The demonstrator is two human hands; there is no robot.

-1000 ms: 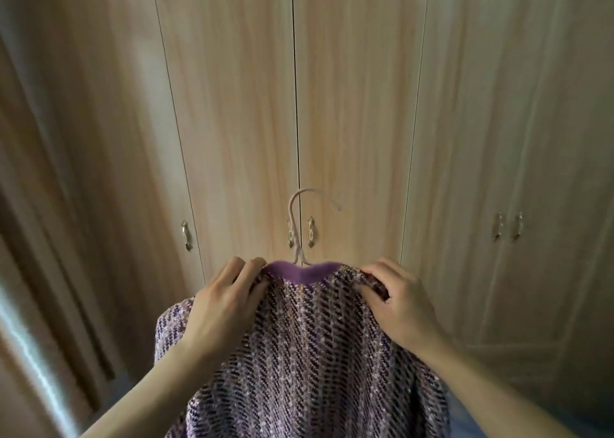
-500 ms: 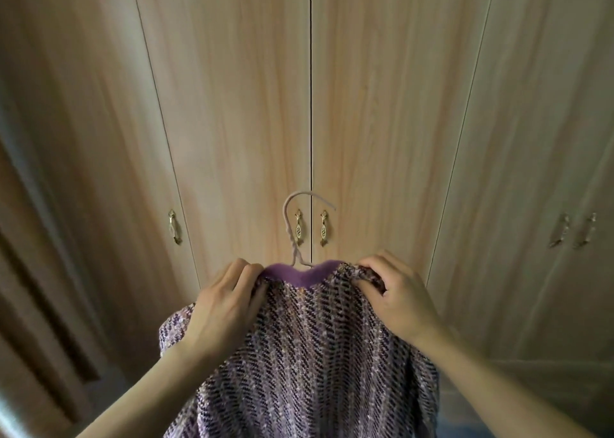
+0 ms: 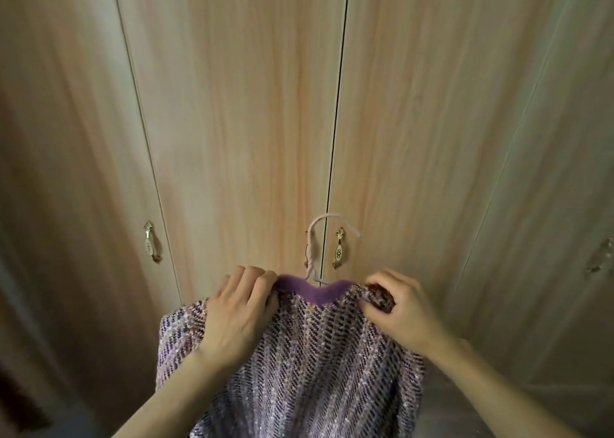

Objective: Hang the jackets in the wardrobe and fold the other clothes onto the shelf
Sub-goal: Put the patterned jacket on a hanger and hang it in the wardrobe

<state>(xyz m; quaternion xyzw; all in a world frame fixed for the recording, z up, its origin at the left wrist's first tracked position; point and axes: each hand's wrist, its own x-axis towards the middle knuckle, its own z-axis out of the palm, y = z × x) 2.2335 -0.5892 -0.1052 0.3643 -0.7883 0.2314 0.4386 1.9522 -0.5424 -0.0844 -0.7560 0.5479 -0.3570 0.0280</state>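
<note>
Head view | left hand (image 3: pixel 241 308) and right hand (image 3: pixel 403 308) are both gripping the purple tweed jacket (image 3: pixel 309 364) at its shoulders, on its hanger (image 3: pixel 314 248), facing closed wardrobe doors (image 3: pixel 252 122) | risk: freeing one hand for a handle (image 3: pixel 339 248) is likely tipping the jacket off

No text, label, brand, number or sign can be read anywhere in the head view. A small pattern of dark round marks is seen on the pale inlay of the door handle (image 3: pixel 338 249) just right of the wardrobe's central seam, but it cannot be made out as letters or digits. A similar inlay on the handle (image 3: pixel 151 242) of the left door is too blurred to be told. No tag is shown on the woven jacket (image 3: pixel 309 364).
</note>
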